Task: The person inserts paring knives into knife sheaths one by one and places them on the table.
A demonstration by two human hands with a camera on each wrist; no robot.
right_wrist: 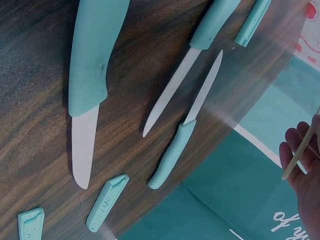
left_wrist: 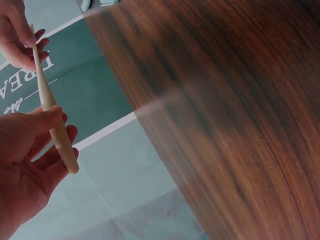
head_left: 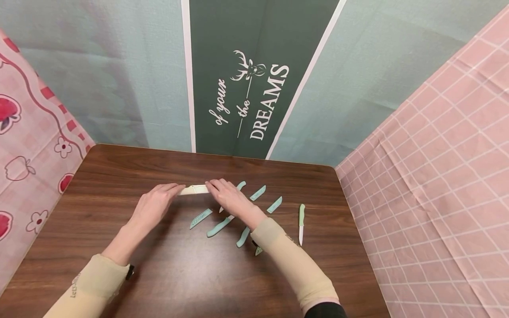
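Both hands hold a cream-handled knife (head_left: pixel 194 190) level above the back of the table. The left hand (head_left: pixel 156 203) grips its handle, thumb on one side and curled fingers on the other in the left wrist view. At the thinner blade end, the right hand (head_left: pixel 231 198) pinches it between thumb and fingers; whether a cover lies over that blade I cannot tell. Below the right hand and forearm are mint-handled knives with white blades, among them one knife (head_left: pixel 218 227) in front and another knife (right_wrist: pixel 172 155) at the back. A third knife (head_left: pixel 242 238) is partly under the sleeve.
Mint blade covers lie about the knives: one cover (head_left: pixel 200 218) marked CERAMIC, two others (head_left: pixel 258 193) farther right. A light green cover (head_left: pixel 258 251) peeks out by the right sleeve. A green-handled knife (head_left: pixel 301 216) lies at the right. Fabric backdrops enclose the wooden table (head_left: pixel 179 274).
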